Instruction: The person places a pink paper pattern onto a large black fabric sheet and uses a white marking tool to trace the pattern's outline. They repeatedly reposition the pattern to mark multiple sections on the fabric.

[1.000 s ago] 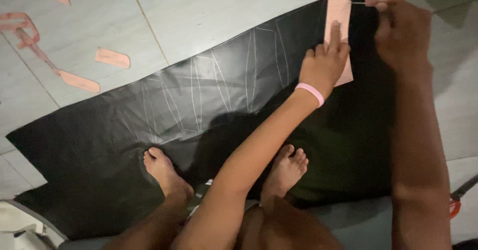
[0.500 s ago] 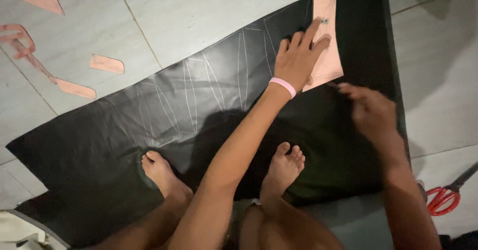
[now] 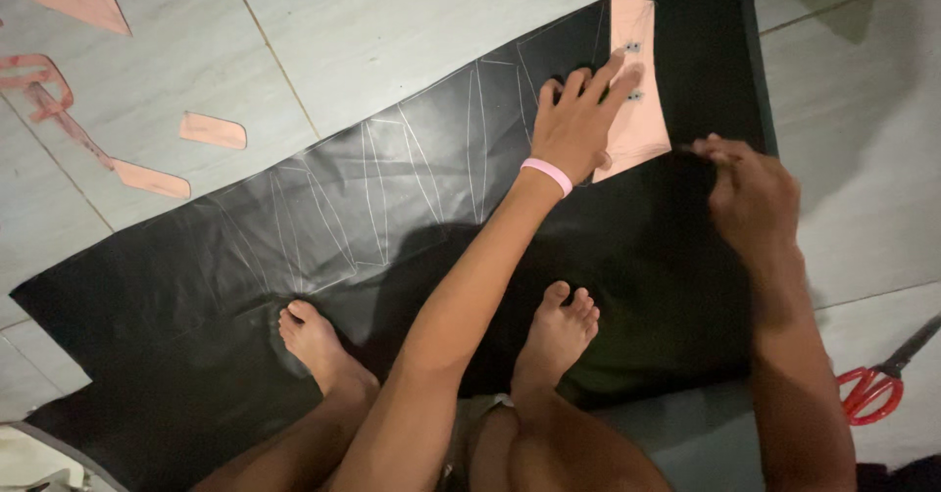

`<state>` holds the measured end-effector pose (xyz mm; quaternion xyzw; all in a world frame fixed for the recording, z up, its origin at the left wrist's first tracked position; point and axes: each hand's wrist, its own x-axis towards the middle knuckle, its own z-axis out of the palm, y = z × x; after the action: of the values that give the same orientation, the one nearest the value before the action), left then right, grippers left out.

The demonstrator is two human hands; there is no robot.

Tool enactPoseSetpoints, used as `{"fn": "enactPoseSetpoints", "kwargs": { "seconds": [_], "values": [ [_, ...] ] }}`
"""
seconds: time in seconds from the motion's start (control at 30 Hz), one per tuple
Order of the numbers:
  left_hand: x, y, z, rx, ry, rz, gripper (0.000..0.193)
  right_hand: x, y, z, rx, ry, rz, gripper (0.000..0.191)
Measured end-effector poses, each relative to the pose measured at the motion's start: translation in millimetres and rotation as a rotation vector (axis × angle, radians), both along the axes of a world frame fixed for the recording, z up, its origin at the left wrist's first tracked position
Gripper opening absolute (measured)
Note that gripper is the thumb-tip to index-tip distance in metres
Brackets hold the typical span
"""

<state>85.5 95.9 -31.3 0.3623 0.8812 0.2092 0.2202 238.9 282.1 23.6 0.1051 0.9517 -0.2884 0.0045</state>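
Black sheet material (image 3: 412,247), matte and faintly creased, lies diagonally across a floor of large pale grey tiles (image 3: 412,31) with thin grout lines, and fills most of the view from lower left to upper right. Thin white chalk lines (image 3: 382,198) are drawn on its upper middle part as narrow tapering shapes side by side. Two bare feet (image 3: 559,330) stand on the sheet near its lower edge.

At the sheet's upper right end lies a pale pink paper pattern piece (image 3: 642,110), long and flaring toward its lower end. The left hand (image 3: 578,120), with a pink wristband (image 3: 546,175), rests flat on the pattern's left edge, fingers spread and pressing down. The right hand (image 3: 750,193) sits just right of the pattern's lower corner, fingers curled and pinched together; what they grip cannot be told.

Several more pink paper cut-outs (image 3: 211,131) lie scattered on the tiles at upper left. Red-handled scissors (image 3: 877,379) lie on the floor at the right edge.
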Motion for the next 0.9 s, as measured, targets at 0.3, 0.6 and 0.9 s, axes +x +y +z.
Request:
{"fn": "enactPoseSetpoints", "kwargs": {
  "seconds": [0.3, 0.6, 0.9],
  "values": [
    [-5.9, -5.7, 2.0, 0.039, -0.062, 0.054, 0.129, -54.1, -19.4, -15.9, -0.143, 0.196, -0.053, 0.013],
    [-9.7, -5.7, 5.6, 0.053, -0.064, 0.061, 0.132, -69.3, -18.2, -8.3, -0.157, 0.137, -0.022, 0.015],
    [-12.4, -9.6, 6.6, 0.06, -0.053, 0.052, 0.13, -101.7, 0.5, -40.4, -0.139, 0.308, 0.018, 0.018]
  ]
}}
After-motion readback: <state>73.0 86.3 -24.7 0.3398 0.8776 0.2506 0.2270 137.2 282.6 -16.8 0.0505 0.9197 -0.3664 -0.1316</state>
